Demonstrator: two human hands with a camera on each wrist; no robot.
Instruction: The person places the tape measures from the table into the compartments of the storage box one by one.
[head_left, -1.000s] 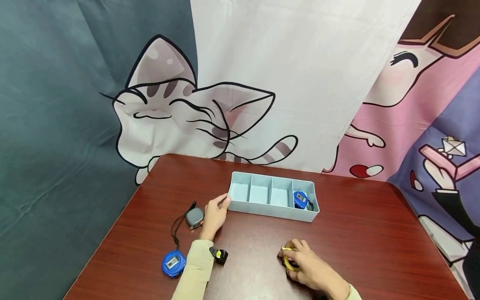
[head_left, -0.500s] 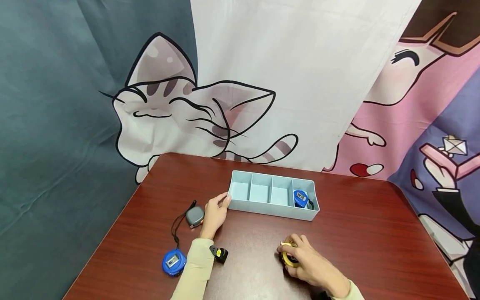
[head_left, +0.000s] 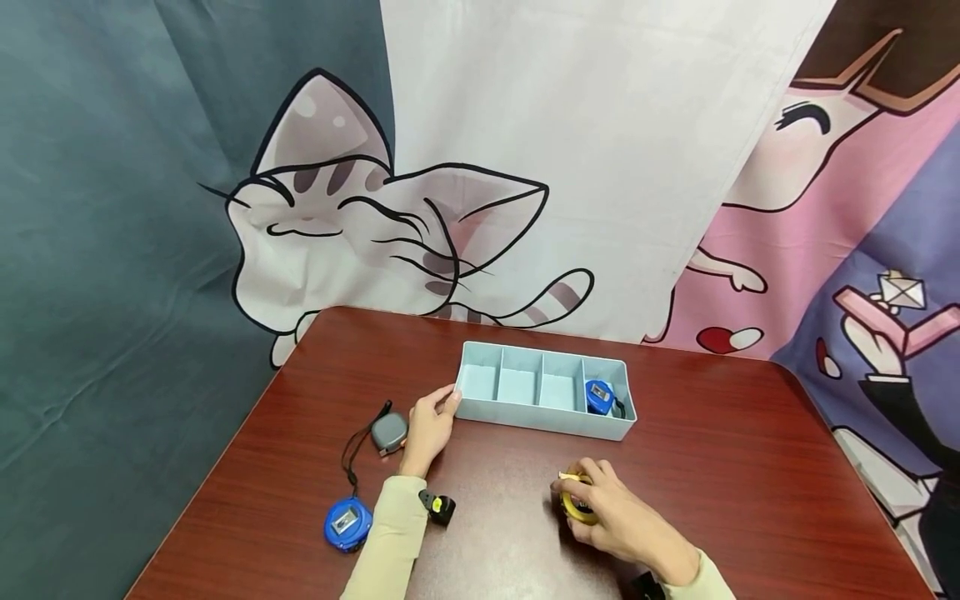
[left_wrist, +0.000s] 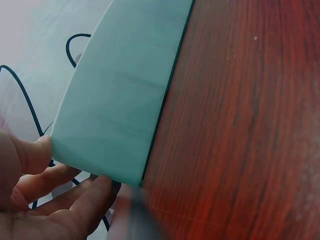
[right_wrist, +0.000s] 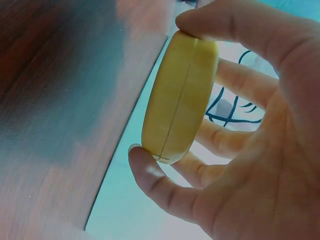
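My left hand [head_left: 430,432] holds the near left corner of a pale blue divided box [head_left: 536,417]. In the left wrist view, its thumb lies at the rim of the box wall [left_wrist: 112,95] and curled fingers touch the end. My right hand [head_left: 618,517] grips a yellow tape measure [head_left: 576,508] in front of the box. The right wrist view shows the tape measure's smooth yellow edge [right_wrist: 180,100] between thumb and little finger, with the other fingers behind it. A blue tape measure [head_left: 599,397] lies in the box's rightmost compartment.
To the left of my left forearm lie a grey tape measure [head_left: 389,433] and another blue tape measure [head_left: 348,524] with a dark wrist cord [head_left: 347,454]. Everything rests on a reddish-brown wooden table [head_left: 750,467]. A printed cat curtain [head_left: 337,233] hangs behind its far edge.
My right hand has shifted slightly up and left in the head view, carrying the yellow tape measure a little nearer the box. The left hand and the box hold their place.
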